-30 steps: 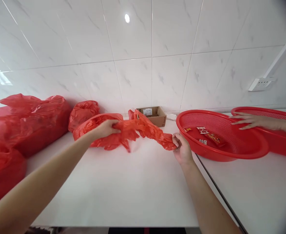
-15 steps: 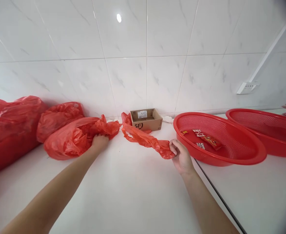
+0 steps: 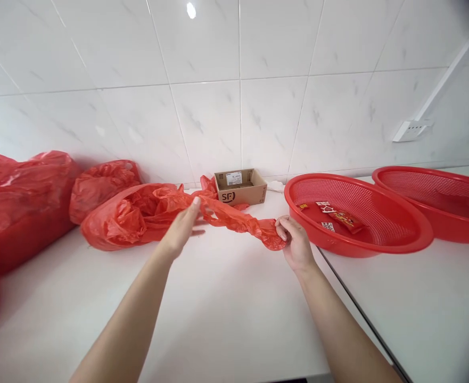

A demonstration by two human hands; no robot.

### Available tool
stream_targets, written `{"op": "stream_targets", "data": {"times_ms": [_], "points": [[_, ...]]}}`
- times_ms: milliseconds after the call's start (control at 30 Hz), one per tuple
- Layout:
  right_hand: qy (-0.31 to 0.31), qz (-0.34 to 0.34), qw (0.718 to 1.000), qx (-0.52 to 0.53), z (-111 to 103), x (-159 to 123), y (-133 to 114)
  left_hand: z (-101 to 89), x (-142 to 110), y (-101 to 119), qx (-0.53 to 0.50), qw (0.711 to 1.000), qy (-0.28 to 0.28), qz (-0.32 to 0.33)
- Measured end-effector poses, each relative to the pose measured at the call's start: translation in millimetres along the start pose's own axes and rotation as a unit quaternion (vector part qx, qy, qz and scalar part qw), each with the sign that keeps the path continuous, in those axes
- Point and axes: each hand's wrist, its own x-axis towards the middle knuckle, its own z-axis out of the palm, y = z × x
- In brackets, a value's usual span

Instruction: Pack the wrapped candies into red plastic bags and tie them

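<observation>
My right hand [image 3: 297,246] is closed on the end of a twisted, empty-looking red plastic bag [image 3: 240,219], which stretches leftward above the table. At the other end of that strip is my left hand [image 3: 183,229], thumb raised and fingers apart; it is beside the bag and its contact is partly hidden. A bulging red plastic bag [image 3: 114,226] with crumpled film at its mouth lies just left of that hand. Behind the strip stands a small open cardboard box [image 3: 244,197] with a white label inside.
Two red plastic baskets [image 3: 365,248] [image 3: 453,229] stand at the right, the nearer holding several small packets [image 3: 344,219]. More filled red bags [image 3: 104,186] [image 3: 22,213] line the left. A tiled wall [image 3: 202,127] with a socket [image 3: 412,130] rises behind the white table [image 3: 218,303].
My left hand has come away from the bulging bag, moving right and opening toward the twisted strip. My right hand keeps its hold. The view has tilted slightly.
</observation>
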Motion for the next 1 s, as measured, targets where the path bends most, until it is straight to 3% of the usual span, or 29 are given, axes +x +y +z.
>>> {"op": "stream_targets", "data": {"times_ms": [67, 167, 267, 333, 433, 500, 567, 600, 700, 800, 867, 933, 1000], "points": [[-0.017, 0.006, 1.000, -0.001, 2, -2, 0, 17.5, -20, 6, -0.159, 0.986, -0.025, -0.031], [-0.079, 0.054, 0.995, 0.001, 4, -7, -4, 39.9, -37, 0, -0.245, 0.968, 0.009, -0.057], [-0.196, 0.151, 0.969, 0.016, 1, -10, -13, 39.2, -47, -14, -0.306, 0.947, 0.055, -0.087], [-0.220, 0.179, 0.958, 0.034, -2, -9, -17, 27.9, -57, -26, -0.349, 0.926, 0.095, -0.105], [-0.144, 0.156, 0.976, 0.044, -6, -4, -14, 8.3, -79, -41, -0.402, 0.892, 0.164, -0.127], [-0.088, 0.135, 0.986, 0.031, -8, 1, -7, -0.7, -95, -47, -0.456, 0.848, 0.228, -0.145], [-0.046, 0.110, 0.993, 0.018, -8, 5, -2, -4.0, -108, -49, -0.489, 0.809, 0.292, -0.144], [-0.034, 0.096, 0.995, 0.012, -6, 4, -1, -3.0, -113, -48, -0.487, 0.805, 0.312, -0.134], [-0.087, 0.072, 0.993, -0.023, 9, -9, -6, 12.3, -125, -39, -0.396, 0.856, 0.318, -0.093], [-0.255, 0.085, 0.959, -0.093, 41, -40, -19, 41.8, -134, -26, -0.274, 0.917, 0.279, -0.074], [-0.327, 0.070, 0.929, -0.161, 65, -63, -25, 62.1, -138, -19, -0.236, 0.945, 0.219, -0.061], [-0.343, 0.035, 0.911, -0.226, 80, -80, -25, 76.6, -142, -16, -0.226, 0.961, 0.150, -0.054], [-0.318, 0.024, 0.917, -0.239, 84, -86, -21, 82.4, -144, -16, -0.216, 0.969, 0.107, -0.059]]}}
